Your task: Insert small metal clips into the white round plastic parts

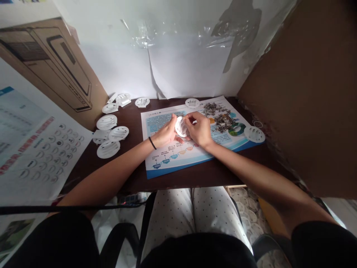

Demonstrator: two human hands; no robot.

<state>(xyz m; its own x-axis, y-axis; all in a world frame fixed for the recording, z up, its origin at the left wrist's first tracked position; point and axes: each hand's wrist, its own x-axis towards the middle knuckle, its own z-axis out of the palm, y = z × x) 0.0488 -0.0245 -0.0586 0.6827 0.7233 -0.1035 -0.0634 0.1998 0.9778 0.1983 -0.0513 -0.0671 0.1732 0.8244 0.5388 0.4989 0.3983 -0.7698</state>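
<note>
as a slotted white plastic disc sits pinched above a printed sheet

while the left hand presses its fingers against the near side of the disc, the right hand pinches the far side between thumb and fingertips, so both grips are closed on the same piece. the disc is held between the hands over the middle of the blue-edged sheet, and whether it touches the paper is hidden. a black hair tie circles the left wrist.

the sheet lies on a dark brown desk. another slotted disc rests on its right corner, and one more sits at its top edge. a loose group of similar white discs lies on the bare desk to the left, with more white plastic parts near the back. a wall calendar hangs at the left, brown cardboard stands at the right, and clear plastic is taped to the pale wall behind.
</note>
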